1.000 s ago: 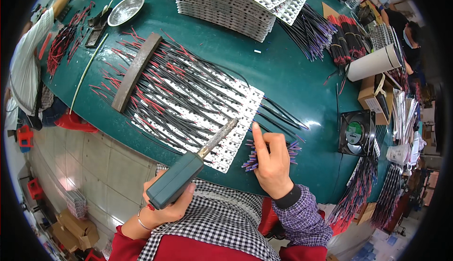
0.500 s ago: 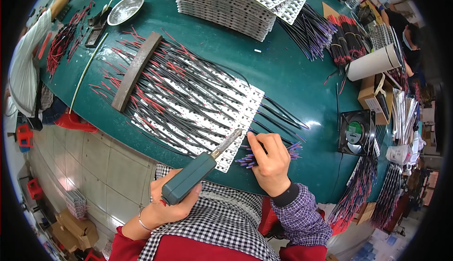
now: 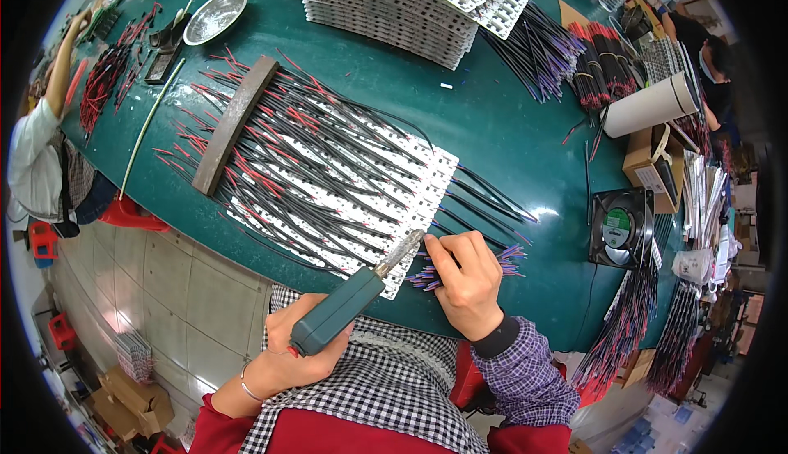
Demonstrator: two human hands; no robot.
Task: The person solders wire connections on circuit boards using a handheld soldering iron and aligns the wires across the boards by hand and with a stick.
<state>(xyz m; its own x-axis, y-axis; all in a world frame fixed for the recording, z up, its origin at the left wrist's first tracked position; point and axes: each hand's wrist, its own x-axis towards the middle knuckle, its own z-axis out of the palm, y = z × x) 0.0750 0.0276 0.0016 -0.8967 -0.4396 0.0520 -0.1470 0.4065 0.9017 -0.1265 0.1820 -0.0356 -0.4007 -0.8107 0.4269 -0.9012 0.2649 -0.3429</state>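
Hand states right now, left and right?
Left hand: closed, holding the green-handled soldering iron.
Right hand: closed, holding purple-tipped wires beside the white board's edge.

Wires [image 3: 316, 131] lie on the board [image 3: 428, 201], a bar [image 3: 235, 126] across their left part, a stack [image 3: 382, 20] behind (a fan [image 3: 617, 228] right).

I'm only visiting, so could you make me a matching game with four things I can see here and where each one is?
Things:
1. Green-handled tool
2. Dark bar
3. Metal bowl
4. Black fan

Places:
A. Right side of the table
B. Across the black-and-red wires
C. Far side, left of the stacked white panels
D. In the left hand

Right pairs: 1-D, 2-B, 3-C, 4-A
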